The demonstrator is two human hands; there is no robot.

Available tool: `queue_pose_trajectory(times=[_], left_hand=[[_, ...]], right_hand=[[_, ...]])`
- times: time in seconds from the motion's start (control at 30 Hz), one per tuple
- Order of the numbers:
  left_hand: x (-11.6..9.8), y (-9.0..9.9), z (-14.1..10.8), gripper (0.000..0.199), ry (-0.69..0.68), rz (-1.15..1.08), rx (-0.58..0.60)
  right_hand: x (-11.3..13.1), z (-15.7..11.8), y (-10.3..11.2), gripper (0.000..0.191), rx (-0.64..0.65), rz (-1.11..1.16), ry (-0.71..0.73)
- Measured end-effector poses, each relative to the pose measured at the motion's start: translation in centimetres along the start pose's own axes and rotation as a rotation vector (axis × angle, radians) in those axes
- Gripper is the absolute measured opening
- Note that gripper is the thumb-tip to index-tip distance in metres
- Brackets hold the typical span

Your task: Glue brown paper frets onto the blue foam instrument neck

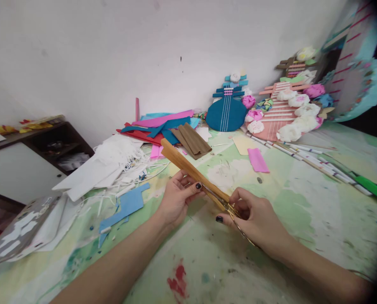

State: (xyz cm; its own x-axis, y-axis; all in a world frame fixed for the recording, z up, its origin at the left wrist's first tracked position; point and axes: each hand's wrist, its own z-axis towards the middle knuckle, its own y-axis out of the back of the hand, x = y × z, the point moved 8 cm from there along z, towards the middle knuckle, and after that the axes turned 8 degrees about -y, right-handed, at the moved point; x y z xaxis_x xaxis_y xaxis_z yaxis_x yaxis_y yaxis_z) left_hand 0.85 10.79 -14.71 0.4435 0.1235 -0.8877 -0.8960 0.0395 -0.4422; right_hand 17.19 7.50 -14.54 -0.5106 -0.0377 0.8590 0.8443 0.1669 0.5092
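My left hand [179,195] pinches a long folded strip of ochre crepe paper [188,169], thumb on top near its middle. The strip slants from the upper left down toward my right hand [253,215]. That hand grips a pair of gold-handled scissors [231,211], fingers in the loops. Their blades lie along the lower part of the strip, close to my left thumb. Whether the blades are parted is hard to make out. Beyond the strip lies folded brown crepe paper [193,140], and a pink paper piece [258,160] rests to the right.
Blue paper scraps [128,207] and a heap of white paper and strings [112,160] lie on the left. At the back stand a teal lute-shaped craft [226,114] and a pink flowered one [272,122]. Several brushes [302,156] lie right, beside a green-handled tool [374,190].
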Motion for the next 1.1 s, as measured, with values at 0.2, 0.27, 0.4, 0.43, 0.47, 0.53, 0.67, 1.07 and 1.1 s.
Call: queue_pose_trajectory(times=[0.2, 0.27, 0.4, 0.43, 0.47, 0.53, 0.67, 1.07, 1.1], left_hand=[[0.2, -0.3, -0.1, 0.043, 0.005, 0.018, 0.017], [0.2, -0.3, -0.1, 0.043, 0.007, 0.021, 0.024], [0.1, -0.3, -0.1, 0.042, 0.011, 0.027, 0.025], [0.1, -0.3, -0.1, 0.042, 0.012, 0.029, 0.026], [0.0, -0.3, -0.1, 0.042, 0.013, 0.032, 0.028], [0.0, -0.3, -0.1, 0.043, 0.007, 0.038, 0.027], [-0.5, 0.2, 0.2, 0.045, -0.033, 0.075, 0.006], [-1.4, -0.4, 0.4, 0.046, -0.117, 0.184, 0.085], [-1.3, -0.5, 0.3, 0.045, -0.113, 0.19, 0.095]], right_hand=[[-0.3, 0.2, 0.1, 0.041, -0.006, 0.012, -0.047], [-0.3, 0.4, 0.3, 0.043, -0.02, 0.002, -0.055], [-0.4, 0.6, 0.5, 0.047, -0.03, -0.026, -0.07], [-0.5, 0.6, 0.5, 0.047, -0.028, -0.037, -0.08], [-0.6, 0.6, 0.5, 0.047, -0.022, -0.046, -0.092], [-0.9, 0.6, 0.3, 0.045, 0.023, -0.025, -0.119], [-0.6, 0.5, 0.0, 0.039, 0.131, 0.17, -0.083], [-0.4, 0.5, 0.4, 0.02, 0.099, 0.2, 0.011], [-0.4, 0.4, 0.3, 0.021, 0.098, 0.204, 0.012]])
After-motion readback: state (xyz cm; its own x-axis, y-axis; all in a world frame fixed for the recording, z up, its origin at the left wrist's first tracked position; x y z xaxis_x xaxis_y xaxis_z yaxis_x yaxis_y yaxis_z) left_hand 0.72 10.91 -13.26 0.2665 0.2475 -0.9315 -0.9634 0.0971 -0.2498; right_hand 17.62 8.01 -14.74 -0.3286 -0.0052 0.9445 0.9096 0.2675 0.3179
